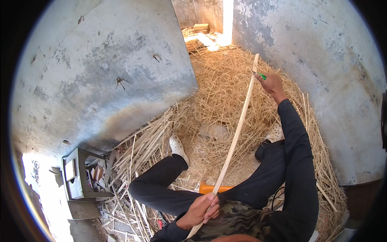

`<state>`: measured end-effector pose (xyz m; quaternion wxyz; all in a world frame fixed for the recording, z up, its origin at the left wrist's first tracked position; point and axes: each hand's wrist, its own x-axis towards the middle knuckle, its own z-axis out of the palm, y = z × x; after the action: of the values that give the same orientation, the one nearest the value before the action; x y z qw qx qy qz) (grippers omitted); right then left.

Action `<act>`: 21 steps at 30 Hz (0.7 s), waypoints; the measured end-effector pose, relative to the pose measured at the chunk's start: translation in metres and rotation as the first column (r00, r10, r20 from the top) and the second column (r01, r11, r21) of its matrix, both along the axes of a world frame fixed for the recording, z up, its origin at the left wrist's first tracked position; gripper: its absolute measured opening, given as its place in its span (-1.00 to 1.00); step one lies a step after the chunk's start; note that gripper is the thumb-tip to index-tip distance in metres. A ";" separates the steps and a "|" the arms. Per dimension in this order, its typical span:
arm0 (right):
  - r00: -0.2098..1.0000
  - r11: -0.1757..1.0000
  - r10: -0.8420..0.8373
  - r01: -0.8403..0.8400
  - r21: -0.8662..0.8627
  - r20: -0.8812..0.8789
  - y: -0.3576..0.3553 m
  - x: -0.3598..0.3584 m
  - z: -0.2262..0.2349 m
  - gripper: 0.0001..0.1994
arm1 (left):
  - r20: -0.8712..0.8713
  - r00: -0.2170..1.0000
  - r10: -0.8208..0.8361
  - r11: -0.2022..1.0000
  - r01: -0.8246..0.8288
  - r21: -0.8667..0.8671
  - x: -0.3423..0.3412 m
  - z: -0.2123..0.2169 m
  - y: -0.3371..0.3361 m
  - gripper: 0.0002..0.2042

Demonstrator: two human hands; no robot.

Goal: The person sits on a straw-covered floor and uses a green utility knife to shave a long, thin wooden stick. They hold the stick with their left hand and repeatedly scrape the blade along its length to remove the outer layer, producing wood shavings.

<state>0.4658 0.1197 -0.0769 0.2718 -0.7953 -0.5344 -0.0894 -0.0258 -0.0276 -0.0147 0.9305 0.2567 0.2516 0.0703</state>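
Straw covering floor; left hand holding strip with curled fingers, likely steadying it; right hand pinching green tool.

One long pale wooden strip. Two hands: one left hand around its lower part, one right hand beside its upper end. One small green-handled tool at that upper end. Two cream perforated clogs, one either side of the strip. One orange object behind its lower part.
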 end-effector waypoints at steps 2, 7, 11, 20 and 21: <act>0.999 0.999 -0.041 0.041 -0.015 0.016 -0.005 0.017 0.001 -0.24 | -0.013 1.000 -0.013 0.999 0.014 0.046 -0.003 -0.001 0.000 -0.67; 0.705 0.825 -0.564 0.508 -0.248 -0.430 -0.043 0.124 -0.046 -0.16 | -0.144 0.958 -0.249 0.951 0.270 0.151 -0.038 0.003 -0.026 -0.70; 0.877 0.891 -0.453 0.441 -0.108 -0.159 -0.070 0.137 -0.080 -0.12 | -0.216 0.969 0.121 0.968 -0.067 0.240 -0.035 -0.017 -0.003 -0.70; 0.895 0.892 0.390 -0.425 -0.152 -0.215 -0.040 -0.135 0.015 -0.33 | -0.249 0.926 0.282 0.706 -0.024 0.708 0.036 -0.006 0.073 -0.71; 0.853 0.848 0.496 -0.516 -0.124 -0.162 -0.051 -0.161 0.019 -0.33 | -0.244 0.929 0.277 0.705 -0.024 0.709 0.041 -0.004 0.075 -0.71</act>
<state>0.3051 0.0687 -0.0579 0.2526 -0.6497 -0.7127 0.0789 0.0151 0.0479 -0.0185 0.7001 0.5729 0.3805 0.1920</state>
